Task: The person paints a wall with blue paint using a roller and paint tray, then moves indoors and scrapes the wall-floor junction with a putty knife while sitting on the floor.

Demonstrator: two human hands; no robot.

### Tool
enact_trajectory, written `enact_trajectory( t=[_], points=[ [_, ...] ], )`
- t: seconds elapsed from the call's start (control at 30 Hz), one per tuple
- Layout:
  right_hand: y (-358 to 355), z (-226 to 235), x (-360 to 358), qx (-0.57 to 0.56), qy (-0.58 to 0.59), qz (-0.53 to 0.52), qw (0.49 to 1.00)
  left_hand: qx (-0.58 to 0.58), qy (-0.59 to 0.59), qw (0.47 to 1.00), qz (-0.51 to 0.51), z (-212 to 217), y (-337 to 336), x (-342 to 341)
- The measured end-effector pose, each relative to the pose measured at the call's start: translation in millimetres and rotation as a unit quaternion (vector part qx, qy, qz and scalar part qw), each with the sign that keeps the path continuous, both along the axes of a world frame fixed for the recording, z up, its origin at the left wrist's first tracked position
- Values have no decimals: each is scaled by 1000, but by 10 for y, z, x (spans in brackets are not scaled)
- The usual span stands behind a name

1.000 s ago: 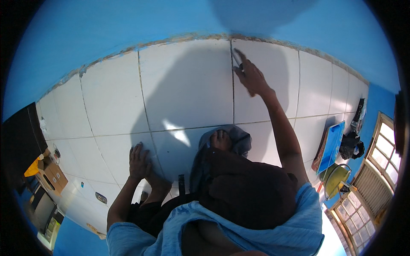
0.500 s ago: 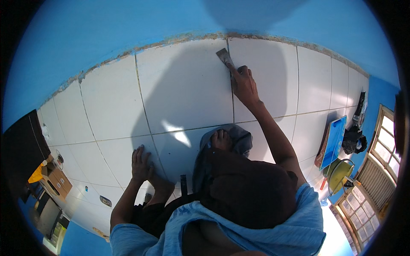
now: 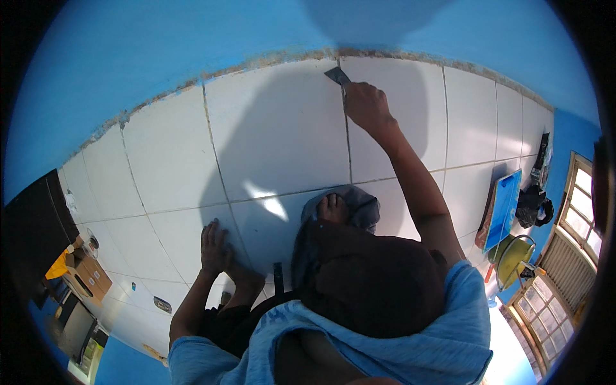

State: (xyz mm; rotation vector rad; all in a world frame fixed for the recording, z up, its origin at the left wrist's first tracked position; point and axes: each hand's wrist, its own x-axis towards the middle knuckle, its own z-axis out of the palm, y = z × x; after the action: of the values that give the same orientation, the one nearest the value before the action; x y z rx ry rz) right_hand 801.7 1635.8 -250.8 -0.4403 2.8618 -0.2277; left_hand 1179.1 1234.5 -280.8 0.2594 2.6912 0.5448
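Scraper point(image 3: 337, 76) in grip, a person in a blue shirt point(image 3: 468, 314) crouched over white floor tiles point(image 3: 276, 135) at the foot of a blue wall point(image 3: 192, 35), as seen from the head camera. The flat, dark blade lay ahead of the right hand point(image 3: 369, 106), up and to the left of its knuckles, beside the upper end of a grout line point(image 3: 348, 144) and just short of the rough, stained strip point(image 3: 269, 61) where wall met floor. Its long axis slanted from the fist toward the wall and a little leftward. The right hand's fingers were clamped on the tool, its handle hidden beneath them; whether the blade's edge pressed on the tile could not be told. The left hand point(image 3: 213, 247), much farther from the tool, rested palm down on the tile beside one bare foot point(image 3: 246, 274), its fingers slightly apart and holding nothing visible. The other foot point(image 3: 332, 208) stood on grey cloth point(image 3: 367, 210), between the two hands. At far right were a blue tray point(image 3: 502, 208), a black bag point(image 3: 530, 204) and a green bucket point(image 3: 513, 262); at far left, a cardboard box point(image 3: 91, 276).
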Motion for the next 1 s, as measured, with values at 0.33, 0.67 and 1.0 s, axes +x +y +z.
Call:
enact_trajectory(
  t=[0.33,0.67,1.0],
  points=[
    [-52,12,-3,0,-15,-16,1000,-10,-16,1000,-2,37,31,-11],
    [-85,-78,-191,-17,27,-33,999,10,16,1000,-20,24,28,-45],
    [-14,-12,-203,-4,-4,-17,1000,-9,-9,1000,-24,-42,13,39]
  ],
)
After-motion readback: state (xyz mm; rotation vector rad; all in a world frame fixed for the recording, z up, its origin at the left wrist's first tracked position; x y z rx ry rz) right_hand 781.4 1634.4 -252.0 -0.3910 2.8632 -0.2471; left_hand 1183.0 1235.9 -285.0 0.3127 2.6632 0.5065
